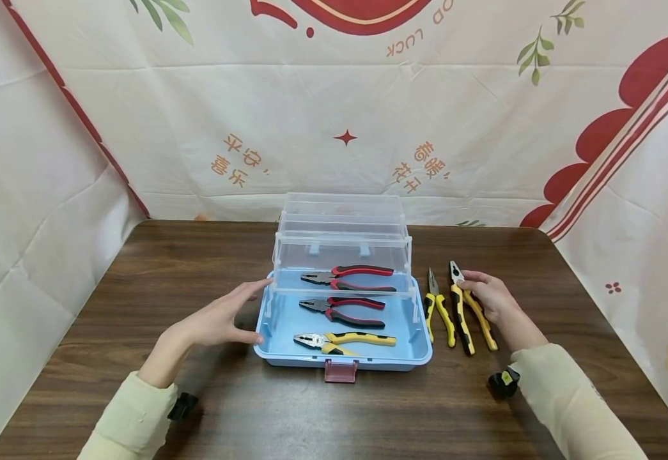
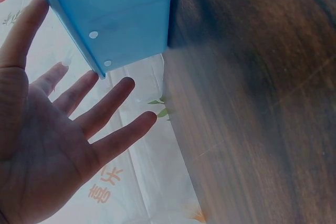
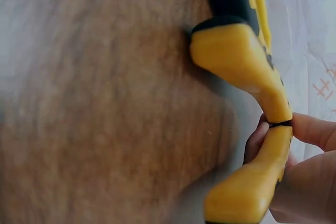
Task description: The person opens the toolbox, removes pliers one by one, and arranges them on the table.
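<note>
A light blue toolbox [image 1: 420, 350] stands with its clear tiered lid raised. Inside lie two pairs of red-and-black pliers [image 1: 362, 303] and one yellow-and-black pair [image 1: 368, 338], jaws to the left. My left hand [image 1: 209, 322] is at the box's left side, thumb and fingertips at the rim, its fingers spread and fairly straight in the left wrist view. To the right of the box, my right hand [image 1: 495, 299] pinches yellow-and-black combination pliers [image 1: 457, 313] near the pivot, their handles [image 3: 233, 51] spread. Yellow long-nose pliers [image 1: 444, 316] lie between these and the box.
The box rests on a dark wooden table [image 1: 287, 415]. Its pink latch [image 1: 341, 372] hangs at the front, and the clear lid [image 1: 342, 217] stands up behind the tray. A printed white cloth [image 1: 322, 96] hangs behind the table and along the sides.
</note>
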Demonstrator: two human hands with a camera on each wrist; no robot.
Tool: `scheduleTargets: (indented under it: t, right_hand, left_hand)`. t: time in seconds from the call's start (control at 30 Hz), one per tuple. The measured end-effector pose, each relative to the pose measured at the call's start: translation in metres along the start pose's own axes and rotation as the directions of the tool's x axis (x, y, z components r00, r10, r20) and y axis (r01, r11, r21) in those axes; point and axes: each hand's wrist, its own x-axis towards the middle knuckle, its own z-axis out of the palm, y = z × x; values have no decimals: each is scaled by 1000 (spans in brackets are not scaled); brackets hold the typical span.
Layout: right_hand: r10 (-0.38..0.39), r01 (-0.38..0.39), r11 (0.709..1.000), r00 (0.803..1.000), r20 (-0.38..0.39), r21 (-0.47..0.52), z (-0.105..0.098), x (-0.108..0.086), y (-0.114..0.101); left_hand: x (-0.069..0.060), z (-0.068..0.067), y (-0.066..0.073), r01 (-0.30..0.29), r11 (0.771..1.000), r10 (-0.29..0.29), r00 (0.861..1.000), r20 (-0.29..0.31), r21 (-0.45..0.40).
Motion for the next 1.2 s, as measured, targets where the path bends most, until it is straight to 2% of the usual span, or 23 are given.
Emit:
scheduleTargets:
  t: [0.13, 0.3, 0.47, 0.67, 0.77, 1.2]
  right_hand:
    - [-11, 11, 998, 1000, 8, -55, 3, 0, 1]
    - [-61, 62, 983, 998, 10, -170, 3, 0, 3]
    - [-117, 109, 948, 993, -9, -300, 2, 0, 3]
    - [-165, 150, 877, 986, 8, -456, 0, 0, -2]
    - [-170, 161, 857, 985, 27, -490, 0, -1, -5]
    - [-180, 180, 819, 982, 53, -545, -2, 0, -7]
  left_hand:
    - [0, 0, -1, -1, 1000, 1, 1000, -4, 5]
    - [0, 1, -1, 3, 1000, -3, 1000, -9, 7]
    - [0, 1, -1, 4, 1000, -4, 1000, -3, 12]
    - [0, 1, -1, 19, 1000, -19, 1000, 4, 6]
    - [0, 1, -1, 26, 1000, -26, 1000, 5, 1]
    - [1, 2, -3, 12, 1000, -12, 1000, 2, -7]
